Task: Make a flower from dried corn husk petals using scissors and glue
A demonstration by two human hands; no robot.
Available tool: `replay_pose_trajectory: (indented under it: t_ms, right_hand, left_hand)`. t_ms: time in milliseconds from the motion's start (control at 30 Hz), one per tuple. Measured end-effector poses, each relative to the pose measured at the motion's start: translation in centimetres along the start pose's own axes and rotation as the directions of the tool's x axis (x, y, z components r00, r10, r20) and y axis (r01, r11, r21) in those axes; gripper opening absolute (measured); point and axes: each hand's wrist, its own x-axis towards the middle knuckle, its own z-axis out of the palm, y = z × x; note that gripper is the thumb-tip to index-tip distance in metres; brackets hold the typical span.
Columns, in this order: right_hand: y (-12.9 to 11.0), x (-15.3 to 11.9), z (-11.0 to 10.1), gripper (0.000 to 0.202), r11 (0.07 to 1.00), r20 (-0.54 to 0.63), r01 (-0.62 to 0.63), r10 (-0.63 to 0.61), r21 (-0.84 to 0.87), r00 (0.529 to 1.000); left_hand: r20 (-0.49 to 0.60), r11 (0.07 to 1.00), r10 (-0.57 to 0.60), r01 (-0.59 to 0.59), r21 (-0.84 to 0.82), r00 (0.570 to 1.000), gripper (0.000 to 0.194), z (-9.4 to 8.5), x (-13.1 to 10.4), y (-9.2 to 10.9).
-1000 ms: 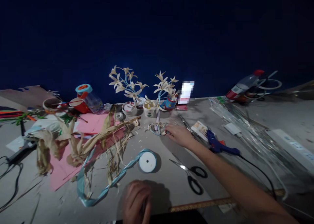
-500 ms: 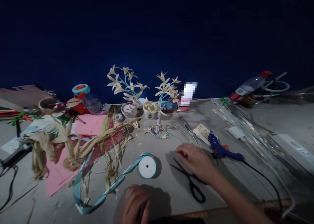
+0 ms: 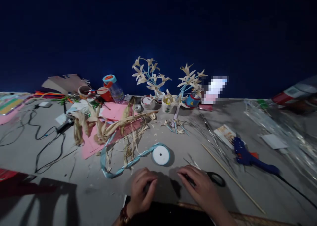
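My left hand (image 3: pixel 143 189) rests at the table's front edge with its fingers curled in towards the thumb. Nothing shows in the gap between them. Opposite it, my right hand (image 3: pixel 196 185) is likewise loosely closed, with nothing visible in its fingers. It partly covers a pair of black-handled scissors (image 3: pixel 217 179), whose blades point away from me. Just beyond both hands lies a spool of light blue ribbon (image 3: pixel 160 154), its loose end looping left. A thin wooden stick (image 3: pixel 232 176) lies right of my right hand.
Corn husks (image 3: pixel 101 130) lie on pink paper (image 3: pixel 92 144) at the left. Pale husk flowers (image 3: pixel 151 76) on blue stems stand at the back. A blue glue gun (image 3: pixel 250 156) with a black cord lies right, near plastic-wrapped material (image 3: pixel 294 156). Something red (image 3: pixel 15 183) enters lower left.
The view has turned left, so the table things sit further right. My right hand has drawn back towards my left hand and now covers part of the scissors. The wooden stick has come into sight.
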Motion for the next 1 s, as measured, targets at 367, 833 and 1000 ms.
replay_pose_trajectory:
  t_ms: [367,833,1000]
  right_hand:
    - [0.7,-1.8,0.1,0.022,1.0,0.016,-0.004,0.003,0.004,1.0]
    - [1.5,-3.5,-0.6,0.025,0.999,0.014,0.003,-0.003,-0.04,1.0]
    - [1.2,-4.1,-1.0,0.025,0.998,-0.029,-0.001,-0.001,-0.06,1.0]
  left_hand:
    - [-0.081,0.94,-0.127,0.147,0.308,0.989,0.012,-5.0,3.5,-2.3]
    - [0.041,0.819,-0.071,0.035,0.573,0.997,0.022,-10.5,9.2,-7.8]
    - [0.274,0.831,-0.083,-0.085,0.55,0.958,0.024,-8.4,10.6,-8.8]
